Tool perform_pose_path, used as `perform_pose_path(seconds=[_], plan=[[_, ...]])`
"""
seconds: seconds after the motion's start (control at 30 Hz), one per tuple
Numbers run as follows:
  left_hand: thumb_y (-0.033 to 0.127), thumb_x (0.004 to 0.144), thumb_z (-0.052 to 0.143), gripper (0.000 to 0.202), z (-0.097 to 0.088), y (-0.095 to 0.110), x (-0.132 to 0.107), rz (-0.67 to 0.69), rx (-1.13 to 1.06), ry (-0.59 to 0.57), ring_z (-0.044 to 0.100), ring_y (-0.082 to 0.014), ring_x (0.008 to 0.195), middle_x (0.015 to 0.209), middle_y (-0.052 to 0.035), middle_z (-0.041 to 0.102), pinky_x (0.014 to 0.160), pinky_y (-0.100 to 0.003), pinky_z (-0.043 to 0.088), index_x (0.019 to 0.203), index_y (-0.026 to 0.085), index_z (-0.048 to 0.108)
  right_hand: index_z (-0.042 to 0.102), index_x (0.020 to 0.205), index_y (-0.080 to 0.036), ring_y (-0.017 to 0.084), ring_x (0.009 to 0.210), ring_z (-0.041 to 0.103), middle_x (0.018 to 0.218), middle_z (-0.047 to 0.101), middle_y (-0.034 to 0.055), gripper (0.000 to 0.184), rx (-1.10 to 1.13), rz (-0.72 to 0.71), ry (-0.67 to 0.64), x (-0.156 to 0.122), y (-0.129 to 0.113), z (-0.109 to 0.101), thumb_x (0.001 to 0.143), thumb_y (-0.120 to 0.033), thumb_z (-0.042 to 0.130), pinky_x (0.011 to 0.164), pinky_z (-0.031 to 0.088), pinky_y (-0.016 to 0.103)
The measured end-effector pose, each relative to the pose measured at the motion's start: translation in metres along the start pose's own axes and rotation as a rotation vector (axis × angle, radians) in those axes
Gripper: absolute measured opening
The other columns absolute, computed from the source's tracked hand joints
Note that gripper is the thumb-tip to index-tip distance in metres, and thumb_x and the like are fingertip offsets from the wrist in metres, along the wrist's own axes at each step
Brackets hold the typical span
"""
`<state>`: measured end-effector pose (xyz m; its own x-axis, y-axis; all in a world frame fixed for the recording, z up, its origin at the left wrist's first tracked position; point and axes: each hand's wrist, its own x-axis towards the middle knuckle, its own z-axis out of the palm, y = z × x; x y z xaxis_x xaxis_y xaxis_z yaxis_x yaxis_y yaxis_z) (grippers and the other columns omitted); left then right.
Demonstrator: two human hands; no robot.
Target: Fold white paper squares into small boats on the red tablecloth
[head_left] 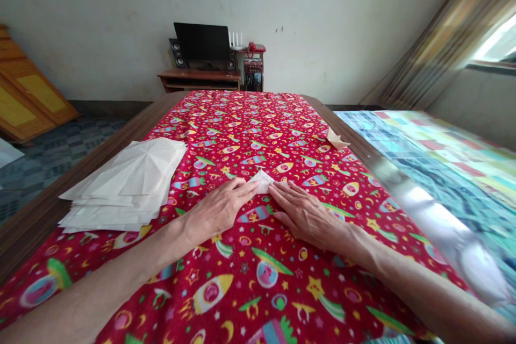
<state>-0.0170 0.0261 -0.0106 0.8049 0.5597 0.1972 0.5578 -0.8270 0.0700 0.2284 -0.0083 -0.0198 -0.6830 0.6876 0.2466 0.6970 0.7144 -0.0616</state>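
A small folded piece of white paper [261, 181] lies on the red patterned cloth in front of me, its pointed top facing away. At its left side is my left hand [226, 201], with bent fingers closed on the paper's edge. My right hand [304, 207] lies palm down on the paper's right side, its fingers stretched out and pressing on it. Both hands hide parts of the paper's left and right ends. A stack of creased white paper sheets [133, 172] sits to the left. Toward the right edge of the cloth stands a folded paper piece [336, 140].
The red cloth [258, 118] covers most of a brown wooden table [137, 118]. Beyond it, a monitor [203, 43], speakers and a red telephone [256, 48] stand by the wall. A bed [443, 156] is on the right, a wooden cabinet [36, 91] on the left.
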Motion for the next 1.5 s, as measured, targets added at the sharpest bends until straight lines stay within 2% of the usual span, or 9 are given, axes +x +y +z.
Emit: perform_pose_path(seconds=[0.37, 0.7, 0.9, 1.03, 1.13, 1.2, 1.3, 1.4, 1.5], plan=[[-0.003, 0.083, 0.037, 0.058, -0.001, -0.009, -0.017, -0.007, -0.024, 0.075, 0.045, -0.0199, 0.118, 0.138, -0.0085, 0.05, 0.101, -0.036, 0.046, 0.137, 0.016, 0.044, 0.033, 0.143, -0.007, 0.026, 0.134, 0.036, 0.142, 0.041, 0.0184, 0.05, 0.0, 0.032, -0.011, -0.011, 0.004, -0.011, 0.097, -0.027, 0.037, 0.11, 0.036, 0.045], [-0.003, 0.083, 0.037, 0.06, -0.001, -0.017, -0.031, -0.035, -0.012, 0.078, 0.044, -0.0202, 0.12, 0.137, -0.0055, 0.051, 0.1, -0.036, 0.045, 0.138, 0.019, 0.044, 0.025, 0.147, -0.015, 0.024, 0.134, 0.037, 0.144, 0.041, 0.015, 0.055, 0.01, 0.003, 0.073, -0.027, 0.021, 0.005, 0.096, -0.026, 0.039, 0.107, 0.04, 0.046], [-0.003, 0.083, 0.038, 0.056, 0.003, -0.02, -0.03, -0.015, -0.064, 0.101, 0.044, -0.0203, 0.12, 0.136, -0.0071, 0.051, 0.101, -0.037, 0.045, 0.135, 0.017, 0.048, 0.031, 0.145, -0.023, 0.025, 0.124, 0.05, 0.135, 0.052, 0.0106, 0.053, 0.004, 0.024, 0.136, -0.037, 0.029, 0.009, 0.094, -0.028, 0.043, 0.103, 0.043, 0.048], [-0.003, 0.084, 0.038, 0.053, 0.009, -0.023, -0.029, -0.004, -0.126, 0.178, 0.045, -0.0194, 0.119, 0.133, -0.0084, 0.054, 0.101, -0.037, 0.046, 0.132, 0.015, 0.051, 0.046, 0.135, -0.022, 0.024, 0.118, 0.055, 0.127, 0.06, 0.011, 0.042, -0.051, 0.038, 0.149, -0.029, 0.023, 0.003, 0.094, -0.025, 0.043, 0.101, 0.042, 0.046], [-0.002, 0.085, 0.038, 0.051, 0.01, -0.022, -0.028, -0.015, -0.127, 0.218, 0.046, -0.0195, 0.117, 0.13, -0.0088, 0.056, 0.1, -0.037, 0.047, 0.131, 0.015, 0.052, 0.058, 0.117, -0.02, 0.022, 0.104, 0.063, 0.112, 0.068, 0.0094, 0.028, -0.117, 0.065, 0.155, -0.017, 0.017, -0.008, 0.095, -0.02, 0.042, 0.1, 0.038, 0.047], [-0.002, 0.085, 0.038, 0.051, 0.01, -0.021, -0.028, -0.011, -0.121, 0.236, 0.047, -0.0199, 0.117, 0.13, -0.0089, 0.057, 0.099, -0.038, 0.048, 0.131, 0.015, 0.053, 0.06, 0.107, -0.019, 0.02, 0.092, 0.066, 0.1, 0.071, 0.0074, 0.021, -0.154, 0.084, 0.205, -0.007, 0.014, -0.014, 0.095, -0.018, 0.043, 0.101, 0.035, 0.047], [-0.003, 0.084, 0.038, 0.051, 0.011, -0.021, -0.029, 0.0, -0.114, 0.245, 0.047, -0.0203, 0.117, 0.13, -0.0088, 0.057, 0.098, -0.038, 0.049, 0.131, 0.015, 0.053, 0.059, 0.106, -0.016, 0.019, 0.092, 0.064, 0.098, 0.071, 0.0081, 0.019, -0.195, 0.018, 0.27, 0.009, 0.007, -0.019, 0.094, -0.015, 0.044, 0.099, 0.034, 0.045], [-0.001, 0.086, 0.038, 0.049, 0.011, -0.021, -0.03, 0.002, -0.099, 0.249, 0.047, -0.0207, 0.117, 0.13, -0.0085, 0.057, 0.099, -0.039, 0.048, 0.13, 0.014, 0.053, 0.06, 0.105, -0.014, 0.019, 0.092, 0.061, 0.095, 0.069, 0.0092, 0.019, -0.212, -0.094, 0.223, 0.025, 0.002, -0.014, 0.095, -0.016, 0.044, 0.089, 0.039, 0.038], [0.0, 0.087, 0.036, 0.046, 0.01, -0.02, -0.03, -0.006, -0.081, 0.241, 0.046, -0.0208, 0.118, 0.131, -0.0096, 0.056, 0.1, -0.039, 0.047, 0.129, 0.01, 0.053, 0.063, 0.094, -0.015, 0.018, 0.081, 0.058, 0.085, 0.066, 0.0074, 0.018, -0.219, -0.084, 0.129, 0.037, 0.002, -0.004, 0.095, -0.02, 0.046, 0.077, 0.041, 0.034]])
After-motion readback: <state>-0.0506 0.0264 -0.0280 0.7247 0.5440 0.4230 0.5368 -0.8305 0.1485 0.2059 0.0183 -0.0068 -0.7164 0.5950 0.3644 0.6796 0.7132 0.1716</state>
